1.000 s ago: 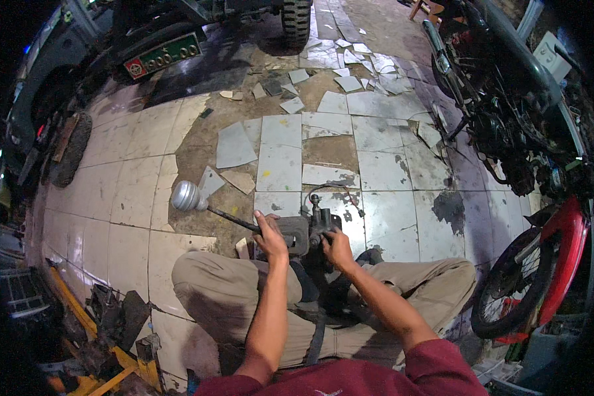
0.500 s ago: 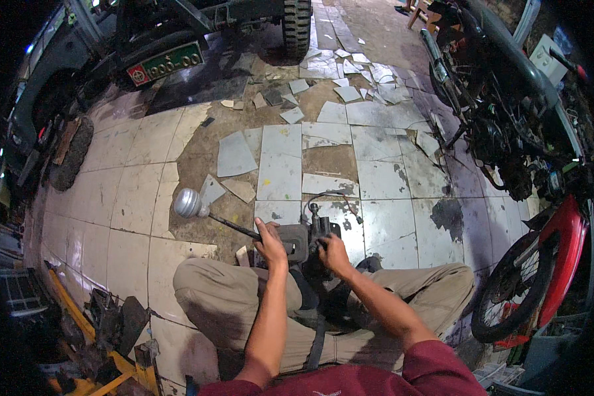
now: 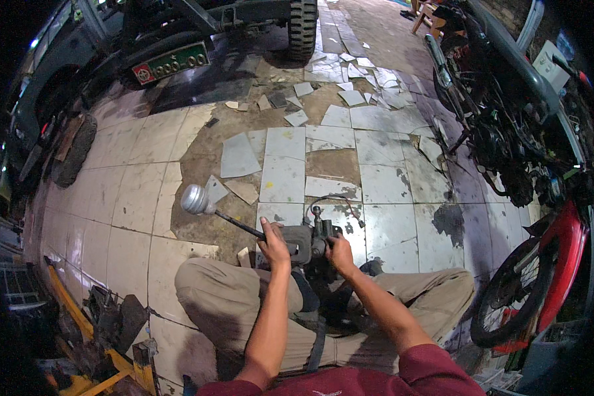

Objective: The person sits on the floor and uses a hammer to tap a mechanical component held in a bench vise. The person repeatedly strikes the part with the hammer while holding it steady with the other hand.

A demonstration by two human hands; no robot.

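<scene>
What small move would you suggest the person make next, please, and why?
I would perhaps steady the rod with the left hand before shifting the right hand. The left hand appears to hold the rod's near end, while the silver knob juts out beyond it; the right hand is on the dark part, so a sudden shift might swing the knob.

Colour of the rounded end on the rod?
The rounded end is silver-grey; it shows best in the head view.
</scene>
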